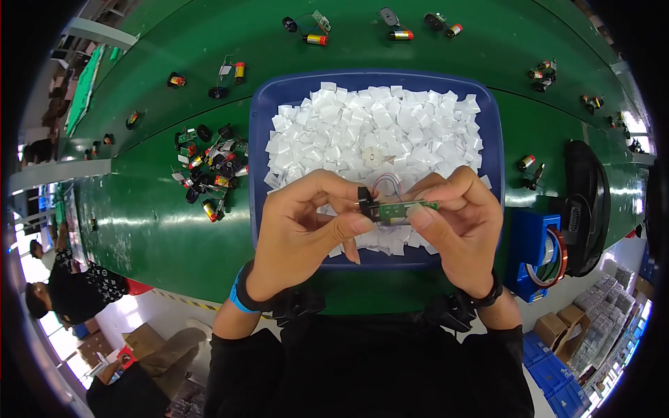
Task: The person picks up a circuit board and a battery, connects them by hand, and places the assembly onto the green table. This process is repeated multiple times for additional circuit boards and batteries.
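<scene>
Over a blue tray [260,132] heaped with small white squares [369,125], both my hands hold one small electronic assembly. My right hand [468,223] pinches its narrow green circuit board [397,210] between thumb and fingers. At the board's left end is a black part [364,200], gripped by the thumb and fingers of my left hand [296,226]. Thin coloured wires [390,181] loop up above the board. Just beyond them, on the squares, shows a pale round piece [373,156]. My fingers hide part of the assembly.
Left of the tray lies a pile of similar assemblies [212,167] with red-and-yellow cylinders. More, such as one assembly [316,31], are spread along the far side of the green table [153,202]. At right are a blue tape dispenser [533,244] and a black case [584,202]. Another person [77,282] is at left.
</scene>
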Demonstrator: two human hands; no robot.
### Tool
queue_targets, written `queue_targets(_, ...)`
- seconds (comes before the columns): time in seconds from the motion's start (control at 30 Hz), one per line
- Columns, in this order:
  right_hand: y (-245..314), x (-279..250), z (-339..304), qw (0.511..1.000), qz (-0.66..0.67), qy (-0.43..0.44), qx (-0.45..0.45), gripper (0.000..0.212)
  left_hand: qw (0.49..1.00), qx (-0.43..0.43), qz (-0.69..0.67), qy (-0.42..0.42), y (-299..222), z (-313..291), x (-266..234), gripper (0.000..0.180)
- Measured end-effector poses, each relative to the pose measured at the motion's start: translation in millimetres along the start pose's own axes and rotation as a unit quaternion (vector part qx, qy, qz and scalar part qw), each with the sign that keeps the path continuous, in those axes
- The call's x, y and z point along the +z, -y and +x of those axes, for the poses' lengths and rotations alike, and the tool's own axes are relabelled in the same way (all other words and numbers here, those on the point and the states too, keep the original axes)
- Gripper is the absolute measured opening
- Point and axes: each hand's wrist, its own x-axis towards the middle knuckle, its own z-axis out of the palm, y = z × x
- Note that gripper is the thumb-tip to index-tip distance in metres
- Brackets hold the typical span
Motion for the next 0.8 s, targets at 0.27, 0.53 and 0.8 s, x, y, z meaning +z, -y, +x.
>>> queue_targets(0.27,-1,-3,7,0.998,-0.052,0.023,-0.028,0.020,0.998,0.005,0.067,-0.003,-1,-1,-5,0.024)
queue_targets(0.53,6,-6,13,0.950,-0.289,0.022,-0.117,0.024,0.992,0.025,0.120,-0.012,-7,3,-4,0.026)
queue_targets(0.8,10,-6,12,0.960,-0.265,0.054,-0.080,0.020,0.988,-0.007,0.152,0.021,-14,4,-10,0.024)
